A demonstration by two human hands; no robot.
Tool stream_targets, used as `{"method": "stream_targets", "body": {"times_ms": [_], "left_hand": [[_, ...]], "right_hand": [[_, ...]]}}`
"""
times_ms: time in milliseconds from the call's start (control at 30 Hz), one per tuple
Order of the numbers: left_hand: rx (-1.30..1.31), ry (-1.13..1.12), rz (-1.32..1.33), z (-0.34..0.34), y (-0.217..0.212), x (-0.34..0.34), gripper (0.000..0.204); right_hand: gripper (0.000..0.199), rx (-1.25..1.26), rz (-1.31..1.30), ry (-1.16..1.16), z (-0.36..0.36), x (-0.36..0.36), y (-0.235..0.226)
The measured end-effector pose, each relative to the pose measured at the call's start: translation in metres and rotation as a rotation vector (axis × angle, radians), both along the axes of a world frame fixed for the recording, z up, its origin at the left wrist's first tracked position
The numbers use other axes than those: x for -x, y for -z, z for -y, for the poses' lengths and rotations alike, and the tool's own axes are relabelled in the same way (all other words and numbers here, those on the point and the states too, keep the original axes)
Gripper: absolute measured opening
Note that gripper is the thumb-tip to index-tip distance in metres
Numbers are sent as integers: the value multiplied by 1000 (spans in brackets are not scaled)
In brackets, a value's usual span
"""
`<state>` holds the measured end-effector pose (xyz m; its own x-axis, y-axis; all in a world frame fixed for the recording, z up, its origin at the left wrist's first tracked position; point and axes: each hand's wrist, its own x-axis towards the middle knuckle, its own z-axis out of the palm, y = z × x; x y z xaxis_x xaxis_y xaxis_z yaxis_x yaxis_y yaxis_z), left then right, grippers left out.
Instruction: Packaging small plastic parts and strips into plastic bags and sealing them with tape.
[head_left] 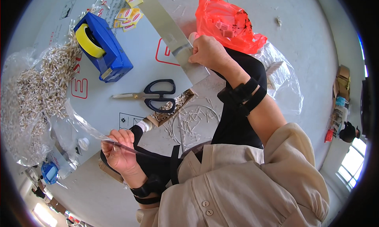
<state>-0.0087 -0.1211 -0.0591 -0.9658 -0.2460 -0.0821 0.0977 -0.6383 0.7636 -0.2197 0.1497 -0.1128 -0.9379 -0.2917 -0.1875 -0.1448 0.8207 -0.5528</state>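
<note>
An orange bag (227,23) holds small pink pieces. Pale sticks (43,81) spill from clear plastic. Right hand (209,51) fingers clench a flat shiny metal strip (173,37) on the surface; left hand (118,152) fingers pinch a thin clear sleeve (85,126).

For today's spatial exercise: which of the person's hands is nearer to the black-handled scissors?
Right. The right hand grips the metal strip just up and right of the scissors; the left hand holds a clear plastic bag farther below.

Scissors (152,95) right of tape dispenser (103,47)
</note>
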Motion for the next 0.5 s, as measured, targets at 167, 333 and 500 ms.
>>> {"method": "stream_targets", "body": {"times_ms": [167, 333, 500], "left_hand": [[6, 22, -11, -2, 1, 1, 16], [-7, -2, 2, 0, 3, -1, 15], [-1, 26, -24, -2, 4, 0, 15]], "right_hand": [[25, 20, 148, -33, -5, 2, 0], [19, 43, -5, 17, -1, -3, 7], [20, 30, 17, 19, -1, -3, 7]]}}
